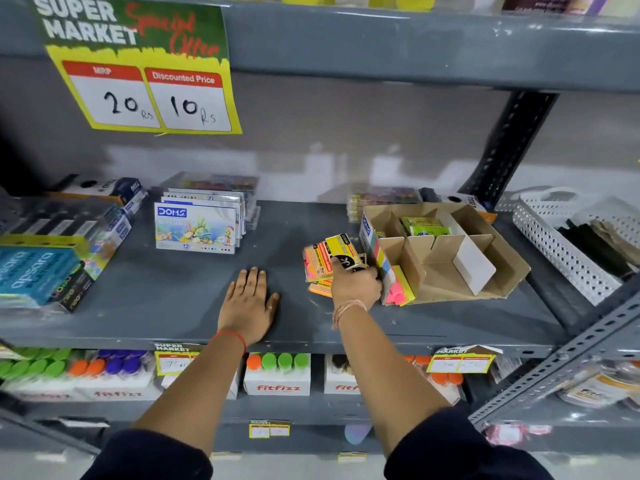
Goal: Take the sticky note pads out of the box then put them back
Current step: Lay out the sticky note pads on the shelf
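Observation:
A brown cardboard box [498, 268] with inner dividers lies on the grey shelf [166, 296], at the right. One green sticky note pad [424, 226] sits in a back compartment. My right hand [355, 284] grips a yellow sticky note pad [341, 249] just left of the box, above a small pile of orange and pink pads [317, 265] on the shelf. A pink and yellow pad [401, 289] leans against the box's front left corner. My left hand [251, 303] rests flat on the shelf, fingers spread, holding nothing.
Doms oil pastel packs [197, 226] stand left of centre on the shelf. Apsara and other stationery packs [45, 268] fill the far left. A white perforated basket [568, 244] stands at the right. A price sign [145, 67] hangs above. Fitfizz boxes [277, 379] fill the lower shelf.

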{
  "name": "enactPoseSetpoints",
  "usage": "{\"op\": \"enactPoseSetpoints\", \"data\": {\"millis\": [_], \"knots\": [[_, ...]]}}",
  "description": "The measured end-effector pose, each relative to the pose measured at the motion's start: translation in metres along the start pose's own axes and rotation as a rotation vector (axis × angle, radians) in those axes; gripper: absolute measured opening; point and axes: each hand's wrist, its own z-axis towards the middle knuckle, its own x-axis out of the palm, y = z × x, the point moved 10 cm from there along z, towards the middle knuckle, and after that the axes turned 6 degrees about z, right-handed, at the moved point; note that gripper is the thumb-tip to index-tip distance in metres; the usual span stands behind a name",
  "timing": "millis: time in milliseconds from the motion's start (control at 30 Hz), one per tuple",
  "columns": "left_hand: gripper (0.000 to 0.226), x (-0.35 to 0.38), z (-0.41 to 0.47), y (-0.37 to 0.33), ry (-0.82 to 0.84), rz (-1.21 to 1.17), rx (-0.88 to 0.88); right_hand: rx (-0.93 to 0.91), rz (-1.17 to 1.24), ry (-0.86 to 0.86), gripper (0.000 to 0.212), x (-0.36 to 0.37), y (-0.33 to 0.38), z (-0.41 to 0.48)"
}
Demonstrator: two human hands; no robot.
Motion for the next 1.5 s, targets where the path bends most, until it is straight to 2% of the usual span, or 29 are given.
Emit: {"op": "enactPoseSetpoints", "data": {"millis": [133,300,367,433,500,567,633,700,800,900,967,1067,1133,1267,1367,1500], "knots": [[0.058,0.000,-0.001,0.000,0.005,-0.010,0.001,-0.015,-0.026,0.012,0.070,0.000,0.001,-0.002],[0.059,0.000,-0.001,0.001,0.018,-0.022,-0.009,-0.010,-0.029,0.117,0.066,0.006,0.003,-0.001],[0.059,0.000,0.000,0.001,0.023,-0.020,-0.008,-0.122,-0.122,0.159,0.064,0.000,0.008,-0.006],[0.058,0.001,0.000,0.000,0.018,-0.016,-0.002,-0.332,-0.279,0.207,0.077,-0.003,0.017,-0.019],[0.058,0.001,0.000,0.001,0.021,-0.012,0.006,-0.516,-0.536,0.256,0.089,0.002,0.019,-0.032],[0.058,0.002,-0.001,0.000,0.035,-0.015,0.009,-0.616,-0.744,0.274,0.081,0.008,0.014,-0.036],[0.058,0.002,-0.001,0.000,0.037,-0.016,0.010,-0.642,-0.790,0.283,0.068,0.009,0.014,-0.030],[0.058,0.001,-0.001,0.000,0.033,-0.020,0.010,-0.635,-0.787,0.294,0.065,0.009,0.016,-0.024],[0.058,-0.001,-0.001,0.000,0.034,-0.037,0.014,-0.631,-0.806,0.302,0.069,0.010,0.019,-0.025],[0.056,-0.005,0.001,0.003,0.017,-0.072,0.030,-0.805,-0.872,0.221,0.071,0.007,0.055,-0.029],[0.055,-0.010,0.003,0.010,0.001,-0.068,0.036,-0.884,-0.928,0.367,0.081,0.020,0.079,-0.020],[0.056,-0.011,0.005,0.021,0.006,-0.065,0.019,-0.738,-1.112,0.771,0.102,0.048,0.082,0.003],[0.056,-0.010,0.003,0.024,0.004,-0.062,0.018,-0.673,-1.222,0.914,0.102,0.061,0.074,0.009],[0.056,-0.007,0.003,0.025,-0.005,-0.054,0.022,-0.676,-1.189,0.904,0.081,0.072,0.073,0.017],[0.056,-0.007,0.004,0.025,-0.008,-0.051,0.024,-0.667,-1.066,0.911,0.071,0.073,0.077,0.023],[0.056,-0.007,0.004,0.025,-0.011,-0.045,0.024,-0.612,-0.842,0.936,0.042,0.070,0.090,0.032]]}}
